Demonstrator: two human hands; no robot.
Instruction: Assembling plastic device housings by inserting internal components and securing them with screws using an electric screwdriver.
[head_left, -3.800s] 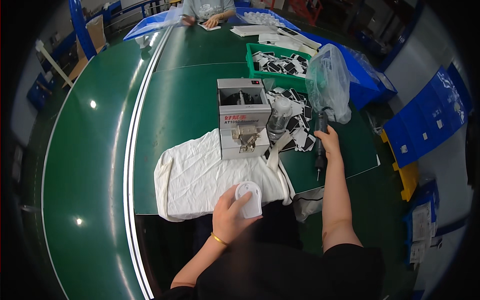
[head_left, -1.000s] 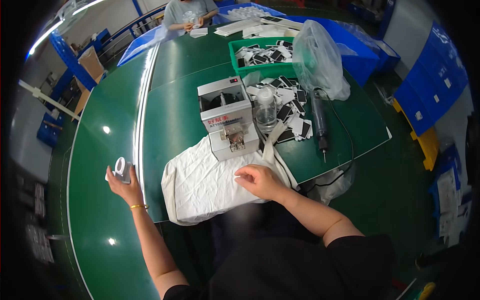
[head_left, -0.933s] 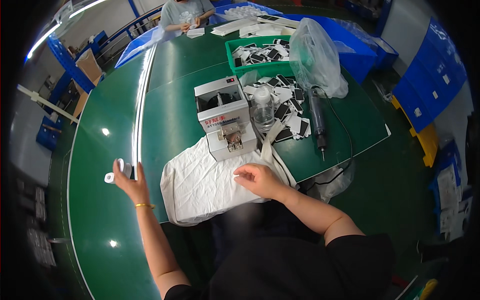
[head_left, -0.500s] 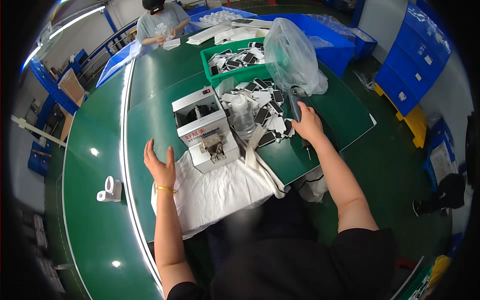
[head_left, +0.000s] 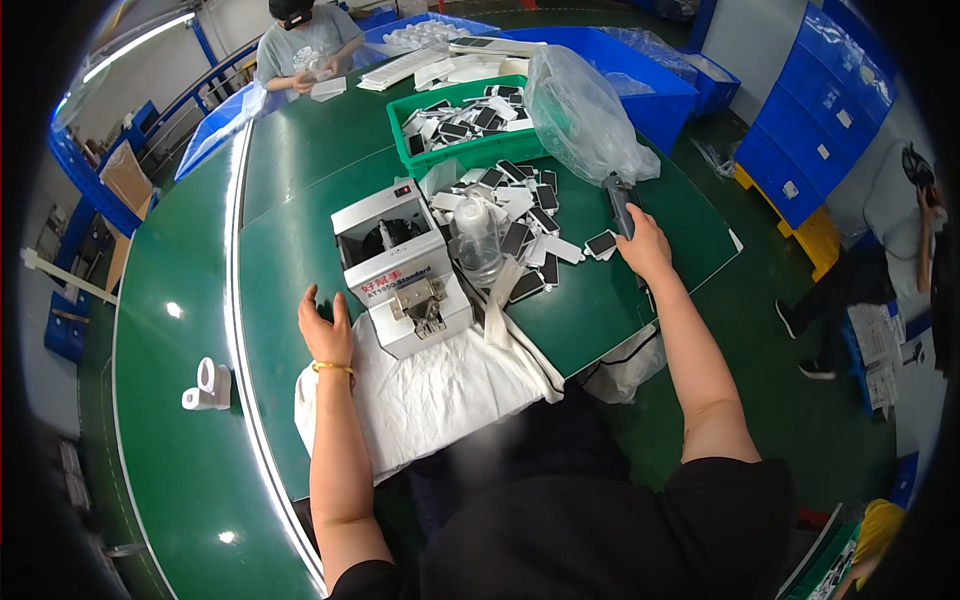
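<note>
In my right hand (head_left: 647,243) is a dark grey electric screwdriver (head_left: 623,205), its thin bit toward the table's near edge. My fingers wrap around its body, right of a pile of small black-and-white panels (head_left: 518,237). My left hand (head_left: 326,328) hovers with fingers apart and holds nothing. It is beside a grey-white box-shaped machine (head_left: 398,262) that has an open top and a metal fixture (head_left: 424,307) on its front. Under and before the machine lies a white cloth (head_left: 425,405). A clear plastic bottle (head_left: 478,240) stands between the machine and the panels.
A green bin (head_left: 410,163) full of similar panels stands behind the pile, beside a clear plastic bag (head_left: 580,115). On the left, a white ring-shaped part (head_left: 207,385) rests past the bright strip. Another person (head_left: 305,55) works at the far left; one more stands at right.
My right hand has carried the screwdriver to the right, away from the pile. One panel now lies apart at the pile's right edge. A person has come into view at right.
</note>
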